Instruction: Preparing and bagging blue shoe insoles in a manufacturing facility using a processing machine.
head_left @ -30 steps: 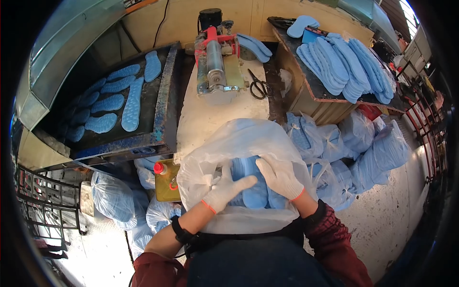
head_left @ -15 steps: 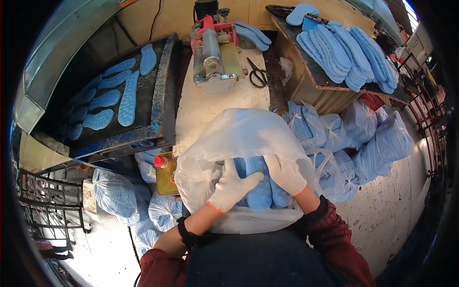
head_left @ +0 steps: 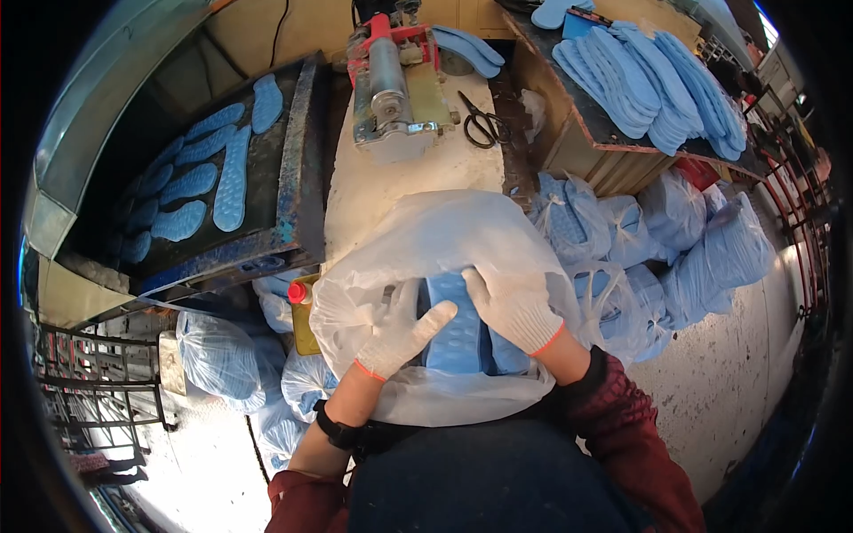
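Blue insoles (head_left: 455,342) lie lengthwise away from the body in the bag (head_left: 435,226), between the left hand (head_left: 395,338), grip spread, and closer right hand (head_left: 520,315), grip unclear.

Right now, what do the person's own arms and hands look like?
Left hand and right hand: white knit gloves, orange edging at the cuffs. Dark red sleeves, the right one patterned toward its black cuff. Black band around the left wrist.
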Tool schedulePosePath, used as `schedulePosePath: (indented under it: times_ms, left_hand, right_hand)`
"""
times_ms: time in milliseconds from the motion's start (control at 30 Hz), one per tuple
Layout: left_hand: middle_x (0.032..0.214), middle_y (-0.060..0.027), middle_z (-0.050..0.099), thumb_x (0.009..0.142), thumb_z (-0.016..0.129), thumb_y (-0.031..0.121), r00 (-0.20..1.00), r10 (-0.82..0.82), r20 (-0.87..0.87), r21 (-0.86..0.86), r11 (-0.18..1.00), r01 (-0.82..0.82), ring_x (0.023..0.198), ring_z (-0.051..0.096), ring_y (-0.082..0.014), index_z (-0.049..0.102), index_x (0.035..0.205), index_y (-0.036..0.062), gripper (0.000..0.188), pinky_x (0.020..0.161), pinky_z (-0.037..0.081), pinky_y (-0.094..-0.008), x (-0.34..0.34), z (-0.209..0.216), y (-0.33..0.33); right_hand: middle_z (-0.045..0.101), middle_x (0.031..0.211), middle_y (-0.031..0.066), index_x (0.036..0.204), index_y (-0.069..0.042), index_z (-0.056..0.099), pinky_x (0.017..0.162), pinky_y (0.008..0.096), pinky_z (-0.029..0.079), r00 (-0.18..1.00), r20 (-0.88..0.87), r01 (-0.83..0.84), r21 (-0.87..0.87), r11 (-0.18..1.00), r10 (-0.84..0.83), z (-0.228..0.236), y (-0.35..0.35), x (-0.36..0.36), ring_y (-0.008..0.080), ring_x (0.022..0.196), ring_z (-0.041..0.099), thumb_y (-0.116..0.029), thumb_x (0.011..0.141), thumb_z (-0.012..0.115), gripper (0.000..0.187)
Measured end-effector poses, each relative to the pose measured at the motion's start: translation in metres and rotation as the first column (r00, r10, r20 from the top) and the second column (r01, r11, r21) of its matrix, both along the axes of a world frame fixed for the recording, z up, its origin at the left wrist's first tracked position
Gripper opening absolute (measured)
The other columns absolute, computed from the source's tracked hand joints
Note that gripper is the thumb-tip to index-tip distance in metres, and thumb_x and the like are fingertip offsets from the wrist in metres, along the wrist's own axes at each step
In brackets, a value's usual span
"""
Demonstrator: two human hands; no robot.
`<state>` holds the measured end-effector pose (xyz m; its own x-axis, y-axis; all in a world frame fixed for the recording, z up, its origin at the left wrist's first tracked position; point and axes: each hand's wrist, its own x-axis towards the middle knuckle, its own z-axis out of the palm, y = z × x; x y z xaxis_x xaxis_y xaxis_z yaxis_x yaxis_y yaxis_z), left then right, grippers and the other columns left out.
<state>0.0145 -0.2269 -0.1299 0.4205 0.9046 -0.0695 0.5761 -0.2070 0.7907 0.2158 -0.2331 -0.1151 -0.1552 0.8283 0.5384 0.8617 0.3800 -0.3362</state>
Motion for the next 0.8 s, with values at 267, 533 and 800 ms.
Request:
schedulePosePath:
  times_ms: [267,533,800]
  left_hand:
    - [0.128,-0.0232,0.054,0.096,0.046,0.059,0.913,0.345,0.219,-0.586,0.795,-0.16,0.126,0.05,-0.0345,0.045,0.136,-0.0012,0.072,0.1,0.043,-0.0404,-0.003,-0.002,0.006]
    - [0.124,-0.0133,0.06,0.1,0.039,0.057,0.872,0.488,0.046,-0.512,0.761,-0.398,0.106,0.061,-0.0229,0.051,0.135,0.0072,0.063,0.088,0.051,-0.036,0.003,-0.032,0.004]
    - [0.126,-0.0131,0.058,0.099,0.042,0.056,0.861,0.281,0.424,-0.343,0.93,-0.134,0.106,0.06,-0.0225,0.045,0.14,0.0071,0.064,0.086,0.052,-0.0345,-0.023,-0.124,0.009]
  right_hand:
    - [0.065,0.108,0.0128,0.106,-0.008,0.068,0.086,0.0464,0.049,0.998,-0.058,-0.028,-0.049,0.998,0.025,-0.005,0.0,0.005,0.0355,0.099,0.061,-0.02,0.082,0.067,0.027]
    - [0.061,0.117,0.0163,0.112,-0.009,0.066,0.088,0.0492,0.048,0.999,0.013,-0.043,0.001,0.999,0.043,-0.011,0.001,0.006,0.0393,0.104,0.058,-0.023,0.081,0.068,0.034]
    - [0.06,0.12,0.0153,0.118,-0.01,0.064,0.091,0.048,0.047,0.998,0.049,0.038,-0.035,0.999,-0.036,-0.014,-0.002,0.016,0.0388,0.109,0.056,-0.018,0.079,0.067,0.04]
